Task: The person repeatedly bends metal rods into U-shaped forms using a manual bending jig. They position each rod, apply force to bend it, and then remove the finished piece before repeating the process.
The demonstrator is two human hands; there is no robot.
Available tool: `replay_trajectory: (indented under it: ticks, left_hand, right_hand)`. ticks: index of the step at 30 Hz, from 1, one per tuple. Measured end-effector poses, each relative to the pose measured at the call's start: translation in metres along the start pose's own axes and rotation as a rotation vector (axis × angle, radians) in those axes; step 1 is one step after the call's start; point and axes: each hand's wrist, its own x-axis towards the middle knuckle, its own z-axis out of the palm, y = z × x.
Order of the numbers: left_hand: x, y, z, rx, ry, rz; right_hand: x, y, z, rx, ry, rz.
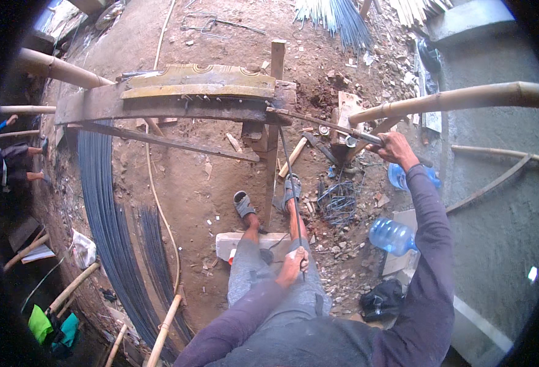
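My left hand (292,267) is closed around the near end of a thin steel reinforcing rod (296,220). That rod runs away from me, over my feet, to the right end of a wooden work bench (92,105). At arm's length on the right, my right hand (398,150) grips a long metal bending lever (343,128). The lever's far end lies at the bench's right end, beside the top of the rod; how the two meet is too small to tell. Several nails or pins stick out along the bench below a yellowish board (199,82).
Long bundled steel rods (98,177) lie left. Bent steel pieces (341,202) and a blue water jug (393,237) lie right. Bamboo poles (453,101) cross both sides. A white block (225,244) lies by my legs. Another person (15,156) is at far left.
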Motion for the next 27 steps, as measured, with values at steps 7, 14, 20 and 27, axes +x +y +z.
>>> replay_trajectory:
  ticks: [7,14,20,27]
  left_hand:
    - [-0.049,0.038,-0.022,0.593,0.385,0.227]
    - [-0.118,0.114,-0.126,1.075,0.488,0.515]
    - [-0.106,0.134,-0.159,1.047,0.398,0.515]
    - [-0.087,0.060,-0.115,0.562,0.493,0.245]
  right_hand:
    - [-0.038,-0.030,0.050,-0.063,0.214,0.196]
    - [-0.100,-0.134,0.094,0.097,0.238,0.494]
    - [-0.115,-0.161,0.106,0.110,0.322,0.561]
    - [-0.091,-0.076,0.083,0.156,0.244,0.225]
